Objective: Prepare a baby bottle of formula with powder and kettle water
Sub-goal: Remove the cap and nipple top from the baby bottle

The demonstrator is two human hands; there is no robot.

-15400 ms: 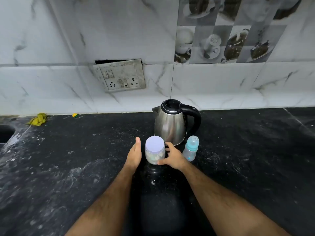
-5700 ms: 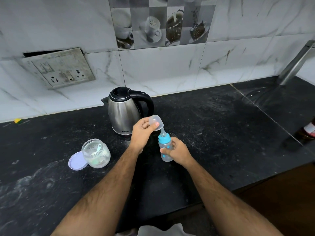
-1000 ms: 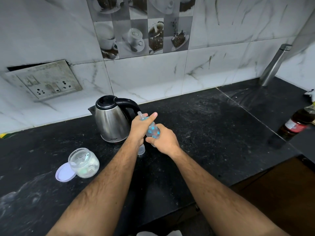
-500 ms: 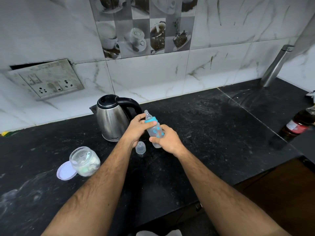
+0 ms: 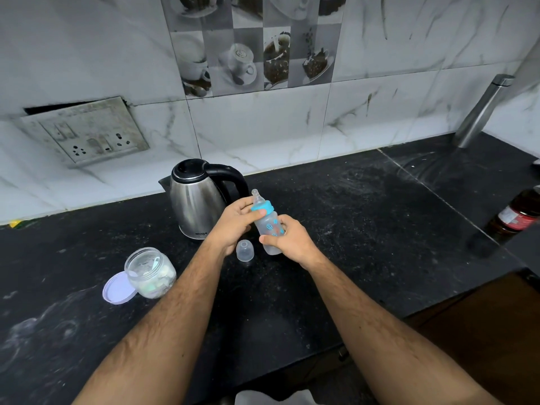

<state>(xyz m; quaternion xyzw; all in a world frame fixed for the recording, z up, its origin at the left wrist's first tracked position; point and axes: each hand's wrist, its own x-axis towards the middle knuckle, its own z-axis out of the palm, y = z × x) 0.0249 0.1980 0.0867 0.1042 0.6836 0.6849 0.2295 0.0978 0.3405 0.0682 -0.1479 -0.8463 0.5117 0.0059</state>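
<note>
A clear baby bottle [image 5: 269, 226] with blue leaf prints is held tilted above the black counter. My right hand [image 5: 287, 238] grips its body from the right. My left hand [image 5: 235, 220] pinches the blue collar [image 5: 262, 206] under the nipple. The bottle's clear cap [image 5: 245, 250] stands on the counter just below my hands. A steel kettle [image 5: 197, 201] with a black handle stands behind my left hand. At the left, an open glass jar [image 5: 150, 271] of powder with a scoop inside sits beside its lilac lid [image 5: 118, 289].
The black counter [image 5: 350, 229] runs to a front edge at lower right. A dark bottle with a red label [image 5: 517, 217] stands at the right edge. A steel post [image 5: 482, 112] rises at the back right. A socket plate [image 5: 87, 131] hangs on the wall.
The bottle has tipped more upright and come into clear sight between my hands over the last second. My left fingers have shifted onto the blue collar. The cap stays on the counter.
</note>
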